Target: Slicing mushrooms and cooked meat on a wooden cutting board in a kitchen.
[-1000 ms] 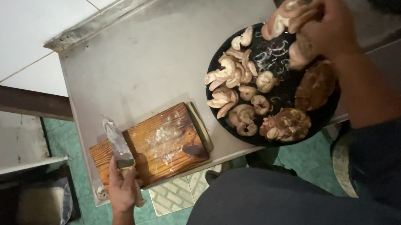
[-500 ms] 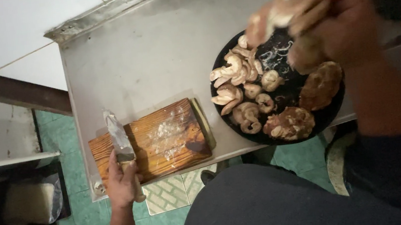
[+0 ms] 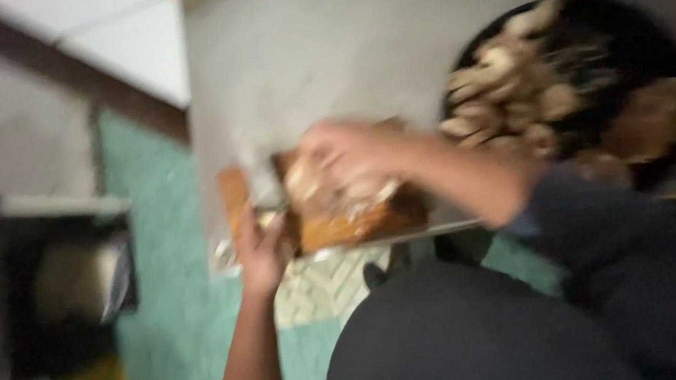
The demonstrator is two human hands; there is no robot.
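1. Two hands work at the front edge of the steel worktop [image 3: 356, 52], and the whole view is smeared by motion, so fine detail is lost.
2. Farthest left, a dark shelf unit [image 3: 68, 280] stands on the green floor [image 3: 164, 303], well apart from the work and in nobody's way.
3. Next comes the left hand [image 3: 256, 254], curled at the near left end of the wooden cutting board [image 3: 341, 215]. It seems to grip something pale and metallic, perhaps a knife [image 3: 257, 191], but the blur hides whether the fingers truly close on it: I cannot tell.
4. Above the board hovers the right hand [image 3: 342, 151], fingers bunched together around pale pieces that look like mushrooms [image 3: 329, 187]; whether they are gripped or already lying on the wood cannot be made out.
5. Risk, as I judge it: the board lies at the very lip of the worktop, so a push could tip it or roll pieces onto the floor.
6. Risk: the two hands are very near each other; if that is a blade, a hurried reach could meet it.
7. To the right, the black round plate [image 3: 643, 36] carries more mushroom pieces [image 3: 504, 86] and browner lumps, close to the board; the right forearm crosses in front of it, so a sleeve could sweep pieces off.
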